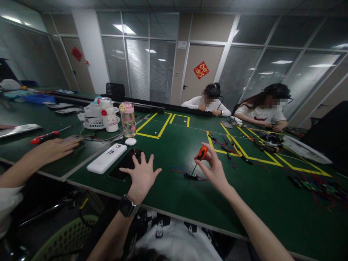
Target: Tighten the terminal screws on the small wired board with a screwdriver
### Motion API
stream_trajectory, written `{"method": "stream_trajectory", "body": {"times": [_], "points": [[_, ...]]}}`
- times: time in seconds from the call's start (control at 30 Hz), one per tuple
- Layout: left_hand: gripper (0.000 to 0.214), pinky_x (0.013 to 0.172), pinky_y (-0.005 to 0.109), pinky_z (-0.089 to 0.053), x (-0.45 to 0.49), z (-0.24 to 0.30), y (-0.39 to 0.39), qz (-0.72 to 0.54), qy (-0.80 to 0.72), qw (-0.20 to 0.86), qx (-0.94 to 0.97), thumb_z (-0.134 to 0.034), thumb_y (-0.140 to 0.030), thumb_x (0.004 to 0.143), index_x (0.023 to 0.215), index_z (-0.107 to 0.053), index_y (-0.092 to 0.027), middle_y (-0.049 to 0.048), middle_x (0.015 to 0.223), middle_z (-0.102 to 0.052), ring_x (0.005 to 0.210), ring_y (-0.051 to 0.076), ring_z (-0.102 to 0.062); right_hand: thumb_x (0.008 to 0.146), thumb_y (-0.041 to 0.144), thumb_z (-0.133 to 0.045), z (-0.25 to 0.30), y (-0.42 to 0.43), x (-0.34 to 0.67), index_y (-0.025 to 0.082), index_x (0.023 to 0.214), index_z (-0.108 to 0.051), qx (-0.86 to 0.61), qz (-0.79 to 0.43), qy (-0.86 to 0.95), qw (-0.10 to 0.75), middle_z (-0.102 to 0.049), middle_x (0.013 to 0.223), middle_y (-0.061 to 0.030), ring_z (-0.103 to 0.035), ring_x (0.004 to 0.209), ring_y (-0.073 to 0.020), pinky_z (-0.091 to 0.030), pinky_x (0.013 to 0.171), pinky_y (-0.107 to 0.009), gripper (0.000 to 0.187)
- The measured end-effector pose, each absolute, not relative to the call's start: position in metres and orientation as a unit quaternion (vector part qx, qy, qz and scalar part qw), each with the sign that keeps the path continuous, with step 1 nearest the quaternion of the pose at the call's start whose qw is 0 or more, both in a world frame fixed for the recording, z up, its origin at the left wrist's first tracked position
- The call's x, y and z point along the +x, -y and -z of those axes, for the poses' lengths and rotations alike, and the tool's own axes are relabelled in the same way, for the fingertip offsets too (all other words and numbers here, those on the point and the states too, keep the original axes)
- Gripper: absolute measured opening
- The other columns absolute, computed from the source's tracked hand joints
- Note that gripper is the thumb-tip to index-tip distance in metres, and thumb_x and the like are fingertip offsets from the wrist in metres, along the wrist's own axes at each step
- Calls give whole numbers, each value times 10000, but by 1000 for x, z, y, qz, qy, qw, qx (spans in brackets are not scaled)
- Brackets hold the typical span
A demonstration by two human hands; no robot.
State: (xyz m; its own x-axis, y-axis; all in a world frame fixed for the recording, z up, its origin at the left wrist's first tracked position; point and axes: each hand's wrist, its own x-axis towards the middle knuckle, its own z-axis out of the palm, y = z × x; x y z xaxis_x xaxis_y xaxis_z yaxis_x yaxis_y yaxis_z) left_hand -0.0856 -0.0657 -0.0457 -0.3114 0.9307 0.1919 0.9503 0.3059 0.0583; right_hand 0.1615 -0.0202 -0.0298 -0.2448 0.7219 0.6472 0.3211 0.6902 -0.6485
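Pink-lidded bottle [128, 120] beside white flask [111, 119], green basket [63, 235], red door sign [201, 70]

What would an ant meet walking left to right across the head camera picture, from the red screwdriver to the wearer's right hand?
Red screwdriver → white block → left hand → small circuit board → right hand, holding an orange screwdriver.

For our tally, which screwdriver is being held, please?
The orange-and-black-handled screwdriver, in the right hand; the red-and-black one lies on the green table.
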Motion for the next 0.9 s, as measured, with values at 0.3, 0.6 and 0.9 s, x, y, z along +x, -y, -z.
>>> {"method": "stream_trajectory", "body": {"times": [0.3, 0.6, 0.9], "points": [[594, 856, 837, -279, -86, 43, 67, 55, 814, 41, -577, -490, -551, 891, 1432, -411, -319, 158, 1528, -318, 1342, 481, -288, 858, 214, -602, 30, 21, 162, 247, 1402, -352, -338, -186, 766, 513, -683, 892, -28, -672, 842, -189, -513, 863, -374, 599], [626, 878, 840, -254, -88, 38, 66, 47, 824, -7, -565, -478, -569, 886, 1451, -373, -320, 145, 1546, -278, 1369, 479, -236, 860, 212, -607, 32, 21, 162, 249, 1402, -349, -334, -194, 764, 517, -682, 896, -27, -669, 843, -186, -510, 865, -375, 601], [628, 881, 835, -266, -87, 31, 69, 44, 825, -30, -562, -485, -555, 890, 1454, -372, -303, 155, 1532, -295, 1357, 478, -252, 863, 213, -604, 31, 20, 161, 254, 1402, -351, -329, -192, 765, 519, -678, 889, -24, -672, 842, -185, -520, 856, -372, 597]]}}
